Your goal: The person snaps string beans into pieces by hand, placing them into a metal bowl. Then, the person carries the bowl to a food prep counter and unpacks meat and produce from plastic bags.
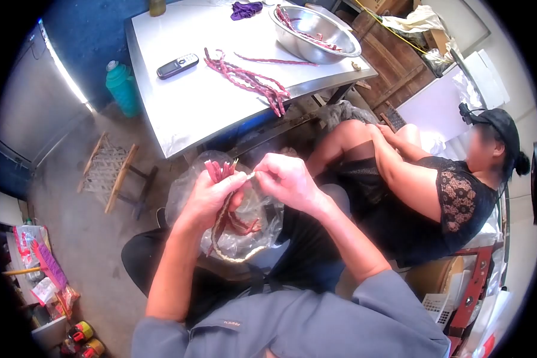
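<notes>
My left hand (212, 200) is closed round a bunch of reddish-purple long beans (219, 171), whose cut-looking ends stick up above the fingers. Lower parts of the beans hang beneath the palm, and one pale, curved pod (238, 259) loops down below. Close beside it, my right hand (287, 182) pinches a small whitish tip at the top of a bean. Under both hands a clear plastic bag (185, 185) lies over my lap. On the table, more long beans (244, 77) lie in a loose pile, with others in a steel basin (316, 36).
The white table (179, 113) ahead also holds a mobile phone (178, 66) and a purple cloth (246, 9). A person in black (411, 197) sits at my right. On the left floor stand a woven stool (108, 170) and a teal flask (121, 89).
</notes>
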{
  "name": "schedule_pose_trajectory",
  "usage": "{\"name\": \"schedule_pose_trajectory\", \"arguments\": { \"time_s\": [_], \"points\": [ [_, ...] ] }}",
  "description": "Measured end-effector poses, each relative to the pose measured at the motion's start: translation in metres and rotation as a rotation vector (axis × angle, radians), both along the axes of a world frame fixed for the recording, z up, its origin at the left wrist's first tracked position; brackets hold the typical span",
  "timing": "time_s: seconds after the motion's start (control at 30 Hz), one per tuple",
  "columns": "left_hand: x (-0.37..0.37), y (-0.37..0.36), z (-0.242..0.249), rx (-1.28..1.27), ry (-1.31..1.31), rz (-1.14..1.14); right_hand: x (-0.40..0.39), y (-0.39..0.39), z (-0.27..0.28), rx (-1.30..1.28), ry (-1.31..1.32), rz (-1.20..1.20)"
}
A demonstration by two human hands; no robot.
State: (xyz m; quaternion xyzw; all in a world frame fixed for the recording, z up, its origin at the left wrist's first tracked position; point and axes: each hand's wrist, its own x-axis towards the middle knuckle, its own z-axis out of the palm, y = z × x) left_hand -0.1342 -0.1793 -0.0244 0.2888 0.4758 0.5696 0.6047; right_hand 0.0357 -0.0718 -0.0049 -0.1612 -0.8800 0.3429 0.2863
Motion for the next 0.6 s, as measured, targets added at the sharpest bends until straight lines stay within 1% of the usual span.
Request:
{"name": "schedule_pose_trajectory", "arguments": {
  "time_s": [0.07,0.17,0.23,0.27,0.33,0.4,0.43,0.5,0.57,0.6],
  "points": [
    [-0.002,-0.001,-0.002,0.02,0.029,-0.027,0.0,-0.002,0.0,0.115,0.023,-0.012],
    [-0.001,-0.001,0.0,0.018,0.077,-0.062,0.001,-0.004,-0.003,0.196,0.018,-0.024],
    [-0.005,-0.002,0.0,-0.016,0.121,-0.121,0.003,-0.005,-0.003,0.163,-0.006,-0.021],
    [-0.004,-0.001,-0.002,0.034,0.129,-0.131,0.004,-0.004,-0.005,0.131,-0.001,-0.013],
    [-0.006,-0.003,0.003,0.037,0.117,-0.119,0.009,-0.005,-0.005,0.098,0.003,-0.005],
    [-0.01,-0.003,0.001,0.051,0.1,-0.114,0.015,-0.006,-0.005,-0.675,0.004,-0.038],
    [-0.011,-0.003,0.002,0.051,0.098,-0.112,0.015,-0.005,-0.005,-0.675,0.003,-0.038],
    [-0.01,-0.003,0.004,0.091,0.07,-0.035,0.017,-0.002,-0.006,-0.763,-0.021,-0.067],
    [-0.008,-0.001,0.002,0.076,0.039,-0.001,0.016,0.0,-0.017,-0.731,-0.038,-0.112],
    [-0.007,0.0,0.002,0.09,0.0,0.026,0.016,0.002,-0.019,-0.633,-0.106,-0.152]
  ]
}}
